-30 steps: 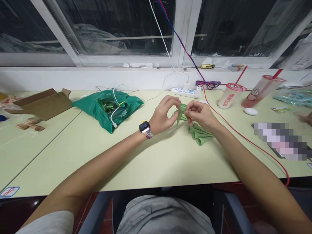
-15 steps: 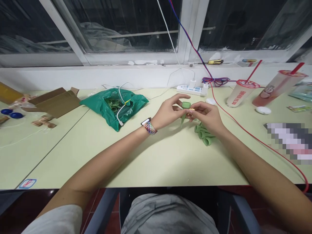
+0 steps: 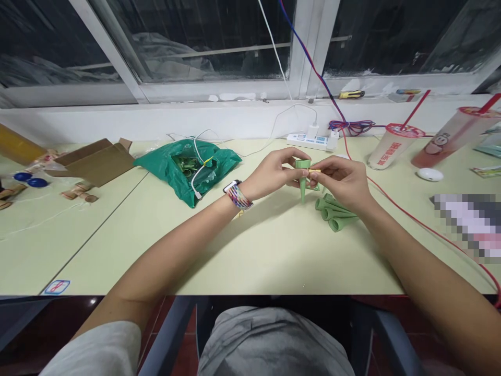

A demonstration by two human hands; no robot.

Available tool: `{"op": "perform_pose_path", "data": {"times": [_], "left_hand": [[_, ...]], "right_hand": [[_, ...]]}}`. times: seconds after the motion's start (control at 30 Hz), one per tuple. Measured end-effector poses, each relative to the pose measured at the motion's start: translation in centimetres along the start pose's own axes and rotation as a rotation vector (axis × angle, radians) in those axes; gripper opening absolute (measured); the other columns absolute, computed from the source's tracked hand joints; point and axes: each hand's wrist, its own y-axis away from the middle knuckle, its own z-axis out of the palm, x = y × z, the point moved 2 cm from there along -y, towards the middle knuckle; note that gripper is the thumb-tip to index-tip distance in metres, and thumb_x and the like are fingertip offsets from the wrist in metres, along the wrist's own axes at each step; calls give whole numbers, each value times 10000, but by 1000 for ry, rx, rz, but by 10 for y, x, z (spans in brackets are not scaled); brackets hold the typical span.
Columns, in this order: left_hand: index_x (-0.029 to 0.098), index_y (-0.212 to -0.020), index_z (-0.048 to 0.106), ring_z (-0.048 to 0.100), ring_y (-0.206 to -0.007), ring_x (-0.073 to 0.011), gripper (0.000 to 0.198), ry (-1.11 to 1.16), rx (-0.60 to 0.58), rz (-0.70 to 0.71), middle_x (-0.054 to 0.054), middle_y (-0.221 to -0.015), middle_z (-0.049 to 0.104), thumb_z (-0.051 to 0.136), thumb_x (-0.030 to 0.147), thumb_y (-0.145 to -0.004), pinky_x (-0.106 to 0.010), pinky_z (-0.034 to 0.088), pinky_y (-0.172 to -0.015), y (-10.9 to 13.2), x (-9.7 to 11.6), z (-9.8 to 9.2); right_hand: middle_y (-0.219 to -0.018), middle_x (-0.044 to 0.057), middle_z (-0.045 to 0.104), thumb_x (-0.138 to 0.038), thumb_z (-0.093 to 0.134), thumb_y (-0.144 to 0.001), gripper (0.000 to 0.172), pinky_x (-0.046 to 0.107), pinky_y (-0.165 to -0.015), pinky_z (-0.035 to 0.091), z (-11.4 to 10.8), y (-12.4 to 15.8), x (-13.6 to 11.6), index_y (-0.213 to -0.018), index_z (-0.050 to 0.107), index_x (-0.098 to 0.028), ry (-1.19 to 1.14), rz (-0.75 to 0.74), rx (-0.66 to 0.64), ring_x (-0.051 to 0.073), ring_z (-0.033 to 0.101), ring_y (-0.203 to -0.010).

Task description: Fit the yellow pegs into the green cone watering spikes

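Fingers of the left hand (image 3: 276,172) have closed in nearer the rim of the green cone (image 3: 303,192) compared with half a second ago, and the small yellow piece (image 3: 315,171) at the right hand (image 3: 346,180) shows more clearly now. Camera has also swung a bit, so everything on the surface (image 3: 242,261) sits farther right in view.

Left fingers: clamped on the cone near its wide top; it hangs upright, narrow end down, above the surface. Right fingers: pinched together on the yellow piece, level, its inner end up against the left thumb and the cone's side. Can't tell whether it is seated in anything or only touching; thumb covers the contact.

Risks, my judgement: the piece is tiny and the pinch covers most of it, so an off-angle push could make it slip and drop. Cone probably twists if the left grip stays only near the top and the right presses sideways. Squeezing hard might bend the rim if the wall is thin. Right hand is just beside the cone pile (image 3: 336,213), so a low wrist could knock it and scatter the cones.

Other changes: another yellow bit (image 3: 240,213) now shows by the watch band (image 3: 239,196); hidden earlier. Pile and green bag (image 3: 178,183) look undisturbed.
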Motion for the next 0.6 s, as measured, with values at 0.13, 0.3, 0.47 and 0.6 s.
{"op": "perform_pose_path", "data": {"times": [0.13, 0.3, 0.47, 0.6], "left_hand": [[182, -1096, 697, 713, -1050, -201, 232, -23, 122, 70, -78, -1149, 703, 731, 164, -867, -306, 629, -865, -2, 7, -20], [167, -1034, 647, 770, -820, -174, 185, 158, 313, -118, -10, -895, 669, 757, 193, -887, -359, 662, -782, -8, 14, -65], [173, -1017, 619, 726, -711, -158, 313, 170, 136, -128, 4, -810, 661, 832, 177, -787, -301, 637, -662, -7, 12, -27], [177, -946, 538, 714, -709, -137, 301, 358, 49, -257, -11, -919, 644, 776, 115, -772, -347, 633, -719, -12, -6, 26]], "right_hand": [[-706, 43, 719, -441, 926, -732, 309, 360, -608, 625, -24, -9, 9, -819, 760, -196, -40, 4, 38, 183, 679, -589], [-772, 33, 727, -378, 917, -732, 274, 333, -631, 619, -63, -24, 20, -836, 726, -212, -98, -90, 225, 166, 685, -652], [-799, 4, 696, -411, 879, -750, 295, 267, -536, 538, -68, -32, 30, -855, 670, -230, -123, -28, 318, 122, 625, -599], [-825, -19, 681, -402, 843, -751, 288, 248, -521, 502, -83, -38, 46, -855, 620, -253, -152, 58, 374, 99, 578, -557]]}}
